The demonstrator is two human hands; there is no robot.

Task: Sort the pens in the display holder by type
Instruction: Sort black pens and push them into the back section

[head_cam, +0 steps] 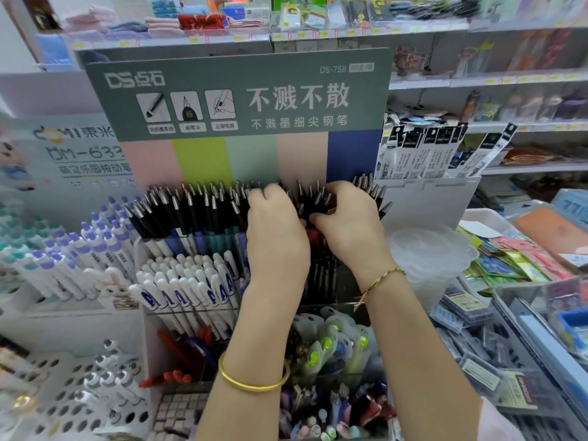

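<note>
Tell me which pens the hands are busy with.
The black pens with silver tips in the top row, under the green sign. Left hand and right hand are in them; the white pens lower down go untouched.

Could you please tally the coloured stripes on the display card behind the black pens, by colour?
Pink stripes: 2, far left and second from right
Lime green stripe: 1
Pale green stripe: 1
Blue stripe: 1
Total: 5
</note>
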